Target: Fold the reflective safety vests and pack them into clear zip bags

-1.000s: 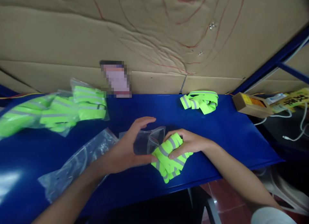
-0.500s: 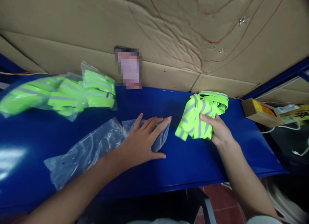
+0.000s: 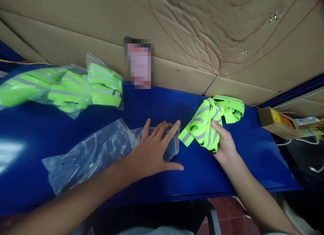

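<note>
My left hand (image 3: 152,150) has its fingers spread over a small clear zip bag (image 3: 174,145), palm down. Beside it, partly under my left forearm, lies a larger clear plastic bag (image 3: 93,154). My right hand (image 3: 226,142) grips a folded bundle of neon yellow-green strap with grey stripes (image 3: 205,123), thumb on top, one strap end hanging out to the left. Just behind that bundle rests another coiled neon strap (image 3: 231,107). At the back left are several bagged neon straps (image 3: 105,88).
The blue table (image 3: 162,107) meets a cardboard-covered wall (image 3: 182,75) with red wires. A blurred pinkish item (image 3: 140,64) leans there. On the right are a small cardboard box (image 3: 278,123) and white cables (image 3: 307,140). A chair (image 3: 214,218) stands below the front edge.
The held bundle in my right hand has turned and shifted slightly left, away from the coiled strap, with its loose end sticking out further. My left hand stays spread over the small bag.
</note>
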### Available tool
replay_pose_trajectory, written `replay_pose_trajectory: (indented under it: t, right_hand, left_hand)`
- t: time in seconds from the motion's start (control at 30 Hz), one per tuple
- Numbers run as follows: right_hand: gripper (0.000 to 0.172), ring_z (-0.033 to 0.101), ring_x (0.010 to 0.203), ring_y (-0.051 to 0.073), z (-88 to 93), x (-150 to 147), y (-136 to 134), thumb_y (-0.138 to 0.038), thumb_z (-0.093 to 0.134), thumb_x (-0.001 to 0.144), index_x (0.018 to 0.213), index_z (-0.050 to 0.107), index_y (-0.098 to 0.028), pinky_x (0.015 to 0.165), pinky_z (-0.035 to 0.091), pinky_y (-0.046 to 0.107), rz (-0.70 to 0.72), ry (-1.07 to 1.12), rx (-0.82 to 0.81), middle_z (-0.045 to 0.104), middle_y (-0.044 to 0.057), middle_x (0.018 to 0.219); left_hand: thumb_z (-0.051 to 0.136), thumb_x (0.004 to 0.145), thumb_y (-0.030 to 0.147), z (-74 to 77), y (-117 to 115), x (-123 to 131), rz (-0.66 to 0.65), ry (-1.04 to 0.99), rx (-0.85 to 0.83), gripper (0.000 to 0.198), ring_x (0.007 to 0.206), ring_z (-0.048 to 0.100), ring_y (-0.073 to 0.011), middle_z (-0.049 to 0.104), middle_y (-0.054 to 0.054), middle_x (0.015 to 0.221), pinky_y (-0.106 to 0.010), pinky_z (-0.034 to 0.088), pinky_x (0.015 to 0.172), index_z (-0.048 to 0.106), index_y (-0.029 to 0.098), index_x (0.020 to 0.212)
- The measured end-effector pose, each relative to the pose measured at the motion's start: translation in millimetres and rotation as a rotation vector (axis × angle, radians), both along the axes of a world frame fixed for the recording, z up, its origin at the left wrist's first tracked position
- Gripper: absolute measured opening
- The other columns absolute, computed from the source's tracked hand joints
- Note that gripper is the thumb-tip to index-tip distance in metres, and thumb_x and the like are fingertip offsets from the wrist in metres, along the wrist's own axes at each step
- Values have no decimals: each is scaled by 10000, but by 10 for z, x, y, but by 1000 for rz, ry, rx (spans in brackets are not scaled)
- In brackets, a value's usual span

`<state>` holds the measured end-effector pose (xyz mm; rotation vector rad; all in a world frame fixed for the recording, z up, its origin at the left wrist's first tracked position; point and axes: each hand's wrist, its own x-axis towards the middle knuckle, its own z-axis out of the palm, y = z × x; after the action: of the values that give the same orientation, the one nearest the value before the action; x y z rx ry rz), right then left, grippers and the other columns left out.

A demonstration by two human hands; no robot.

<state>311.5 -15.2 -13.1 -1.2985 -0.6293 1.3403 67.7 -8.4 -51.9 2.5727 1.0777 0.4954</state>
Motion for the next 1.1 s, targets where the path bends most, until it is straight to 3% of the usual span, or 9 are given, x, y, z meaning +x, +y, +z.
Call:
replay_pose_trajectory:
  t: [0.1,0.23,0.3,0.5,0.6,0.77,0.93,1.0,1.1]
  right_hand:
    - [614,734,1095,351,19,154,36,-474,895,649,1188,723,-233,982,599,479,98,-12,-8,786,84,1115]
    - [487,761,812,289,30,342,63,-359,948,543,962,745,-216,753,627,410,451,27,-89,778,54,860]
    - [447,752,772,253,30,346,56,-308,942,569,949,729,-213,682,608,354,600,38,-84,773,47,879]
    - [456,668,1240,314,39,122,-8,-222,952,589,991,739,-191,905,591,381,955,26,13,681,122,1366]
    - [464,644,1268,282,51,105,-27,-198,939,630,1052,746,-190,946,570,354,996,-132,50,674,109,1372]
    - [485,699,1018,196,37,182,-42,-239,941,651,1088,737,-188,845,570,285,1103,-259,-46,701,73,1262]
    - [499,659,873,142,61,174,-43,-259,942,655,1097,721,-188,755,554,236,1135,-255,-108,714,18,1023]
    - [478,634,795,112,86,155,-29,-238,936,657,1080,718,-185,697,537,200,1152,-242,-124,703,-8,938]
    - [446,635,787,102,112,130,-11,-224,929,661,1053,722,-178,686,536,184,1197,-235,-121,711,-6,952]
  left_hand:
    - [506,805,880,29,36,-30,-35,-26,-119,1169,1490,366,-426,425,-231,1576,-780,31,1198,79,217,1668]
    - [520,826,856,69,82,-70,-73,-40,-246,1114,1517,322,-401,385,-217,1602,-745,23,1224,133,229,1662]
    - [560,799,859,71,86,-73,-83,-42,-264,1147,1519,313,-404,372,-214,1614,-734,6,1230,144,228,1661]
    - [663,741,836,58,78,-87,-136,-80,-258,1167,1512,323,-421,385,-188,1604,-774,-30,1203,177,299,1656]
    - [711,735,796,118,116,-145,-186,-89,-305,1104,1530,303,-418,381,-164,1604,-769,-21,1214,251,351,1635]
    - [762,671,798,234,200,-265,-261,-90,-399,996,1539,316,-403,443,-135,1581,-709,0,1263,489,325,1504]
    - [754,744,737,309,225,-324,-320,-92,-385,901,1520,394,-317,516,-65,1556,-634,4,1302,457,384,1518]
    - [741,825,649,368,213,-324,-372,-81,-375,759,1526,388,-294,492,-36,1579,-622,56,1307,475,426,1500]
    - [587,1006,312,439,182,-325,-404,-80,-310,439,1490,432,-229,487,-11,1571,-524,251,1287,556,422,1430]
